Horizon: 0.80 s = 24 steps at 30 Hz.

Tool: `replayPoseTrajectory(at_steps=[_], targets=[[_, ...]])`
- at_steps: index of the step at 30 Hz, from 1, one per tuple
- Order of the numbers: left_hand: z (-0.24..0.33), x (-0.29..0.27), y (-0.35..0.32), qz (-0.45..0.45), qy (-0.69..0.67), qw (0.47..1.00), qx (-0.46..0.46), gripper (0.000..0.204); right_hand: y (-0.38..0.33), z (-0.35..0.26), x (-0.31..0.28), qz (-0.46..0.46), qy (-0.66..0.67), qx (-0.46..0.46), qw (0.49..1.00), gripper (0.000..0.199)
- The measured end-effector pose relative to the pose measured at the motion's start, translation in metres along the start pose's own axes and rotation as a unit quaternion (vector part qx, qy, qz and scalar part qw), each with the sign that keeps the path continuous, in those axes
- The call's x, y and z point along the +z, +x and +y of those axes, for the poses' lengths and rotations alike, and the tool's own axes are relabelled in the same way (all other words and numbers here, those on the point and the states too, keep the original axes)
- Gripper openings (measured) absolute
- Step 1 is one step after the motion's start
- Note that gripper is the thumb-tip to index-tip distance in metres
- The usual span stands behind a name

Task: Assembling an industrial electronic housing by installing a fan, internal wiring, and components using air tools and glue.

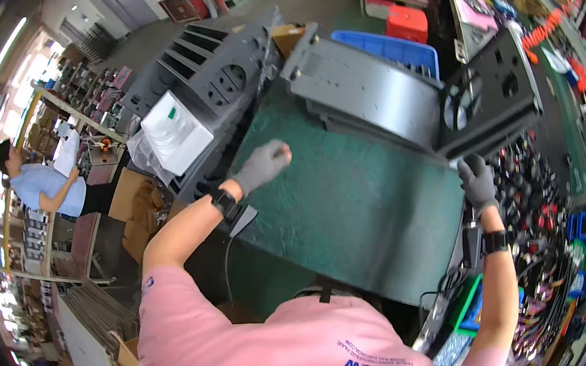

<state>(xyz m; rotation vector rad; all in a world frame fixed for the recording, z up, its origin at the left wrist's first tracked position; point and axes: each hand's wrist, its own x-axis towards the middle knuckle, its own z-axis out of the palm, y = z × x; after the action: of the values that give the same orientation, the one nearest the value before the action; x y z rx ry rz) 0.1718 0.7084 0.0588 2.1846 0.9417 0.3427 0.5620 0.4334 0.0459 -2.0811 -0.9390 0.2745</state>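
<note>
My left hand (264, 166), in a grey glove with bare fingertips, hovers over the left side of the green tabletop (355, 212). Its fingers are curled together, and anything between them is too small to make out. My right hand (478, 182), also gloved in grey, is closed at the table's right edge. It is close to the lower corner of an upright dark metal panel (494, 94) with round cutouts; what its fingers hold, if anything, is hidden. A flat grey metal housing (370, 90) lies across the far side of the table, joining that panel.
Left of the table stand dark slotted metal cases (208, 70) with a white wrapped box (175, 132) on top. Many dark cables and parts (537, 191) crowd the right. A blue crate (390, 48) sits behind the housing. Another person (51, 186) stands far left holding paper.
</note>
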Motion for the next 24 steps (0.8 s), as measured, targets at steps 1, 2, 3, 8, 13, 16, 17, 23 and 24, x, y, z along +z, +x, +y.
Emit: replayPoseTrajectory(at_steps=[1, 2, 3, 8, 13, 16, 17, 23, 24], targets=[[-0.001, -0.014, 0.022, 0.085, 0.031, 0.996, -0.006, 0.033, 0.011, -0.004, 0.003, 0.005, 0.013, 0.016, 1.000, 0.047], [0.002, -0.026, 0.044, 0.132, 0.009, 0.991, -0.034, 0.039, 0.022, 0.001, 0.004, -0.009, 0.062, 0.070, 0.996, 0.045], [0.006, -0.033, 0.065, 0.144, 0.006, 0.989, -0.028, 0.039, 0.039, 0.033, 0.005, 0.007, 0.071, 0.088, 0.994, 0.042], [0.021, -0.059, 0.136, 0.168, 0.086, 0.982, 0.002, 0.060, 0.058, 0.054, 0.012, 0.124, 0.108, 0.066, 0.984, 0.036], [-0.008, -0.050, 0.201, 0.108, 0.089, 0.990, -0.023, 0.066, 0.069, 0.033, 0.009, 0.120, 0.249, 0.188, 0.943, 0.025], [-0.001, -0.047, 0.233, -0.010, 0.191, 0.978, -0.084, 0.057, 0.070, 0.037, 0.004, 0.147, 0.373, 0.238, 0.885, 0.019], [-0.010, -0.045, 0.245, -0.019, 0.191, 0.978, -0.081, 0.057, 0.073, 0.031, 0.008, 0.153, 0.370, 0.244, 0.883, 0.019], [-0.040, -0.038, 0.270, -0.106, -0.241, 0.964, 0.032, 0.025, 0.080, 0.071, 0.017, 0.194, 0.321, 0.213, 0.902, 0.007], [-0.037, -0.040, 0.261, -0.088, -0.236, 0.968, 0.018, 0.028, 0.076, 0.032, 0.014, 0.170, 0.264, 0.203, 0.927, 0.007]])
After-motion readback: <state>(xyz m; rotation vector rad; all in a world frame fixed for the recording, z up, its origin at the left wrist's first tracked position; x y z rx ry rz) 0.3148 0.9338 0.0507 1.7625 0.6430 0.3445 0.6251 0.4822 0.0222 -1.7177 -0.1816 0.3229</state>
